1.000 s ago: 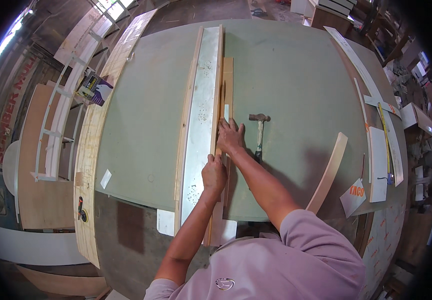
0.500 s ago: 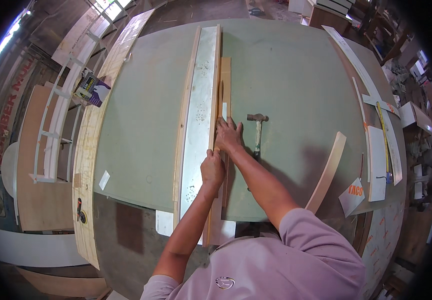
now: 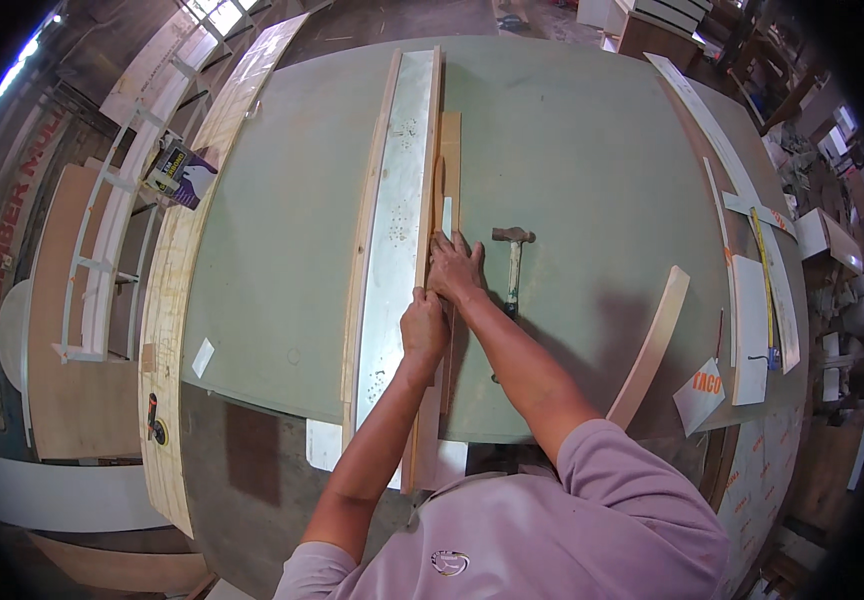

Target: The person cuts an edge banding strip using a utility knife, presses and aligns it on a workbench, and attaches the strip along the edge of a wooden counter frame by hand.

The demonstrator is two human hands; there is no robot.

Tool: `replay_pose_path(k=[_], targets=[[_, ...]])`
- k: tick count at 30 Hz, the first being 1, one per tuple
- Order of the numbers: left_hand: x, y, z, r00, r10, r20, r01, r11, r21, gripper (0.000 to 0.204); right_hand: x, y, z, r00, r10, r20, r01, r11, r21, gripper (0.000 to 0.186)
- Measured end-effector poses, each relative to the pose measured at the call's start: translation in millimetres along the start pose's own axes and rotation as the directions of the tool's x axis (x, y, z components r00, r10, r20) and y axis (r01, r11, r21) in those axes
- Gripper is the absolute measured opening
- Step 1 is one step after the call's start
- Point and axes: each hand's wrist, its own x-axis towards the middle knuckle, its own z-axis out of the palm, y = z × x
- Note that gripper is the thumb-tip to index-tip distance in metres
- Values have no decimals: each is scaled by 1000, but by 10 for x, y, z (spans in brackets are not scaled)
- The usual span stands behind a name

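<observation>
Left hand (image 3: 424,326) had crept toward 12 o'clock along the rail (image 3: 429,170), nearer right hand (image 3: 458,270). Left fingers curled, grip indiscernible; right fingers spread.

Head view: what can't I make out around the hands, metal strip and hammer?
All in the head view:
Left hand: some fingertips, curled behind the hand itself.
Right hand: whatever is beneath, covered by it.
Metal strip: near end, partly behind the left forearm; its specks, too small to identify.
Hammer: lower handle, behind the right forearm.
</observation>
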Motion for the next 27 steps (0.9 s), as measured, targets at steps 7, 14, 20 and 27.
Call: replay_pose_path(k=[7, 14, 20, 27], targets=[[-117, -58, -24, 999, -42, -9, 42, 999, -19, 22, -41, -5, 56, 999, 24, 44, -25, 999, 22, 65], [-111, -73, -42, 1000, -23, 8, 23, 998, -53, 20, 135, -44, 174, 997, 71, -44, -70, 997, 20, 68], [-60, -37, -6, 1000, -27, 16, 28, 999, -45, 19, 224, -23, 73, 998, 59, 17, -59, 998, -32, 66], [-21, -80, 56, 999, -30, -18, 30, 999, -38, 22, 224, -58, 22, 998, 69, 9, -68, 996, -49, 66]])
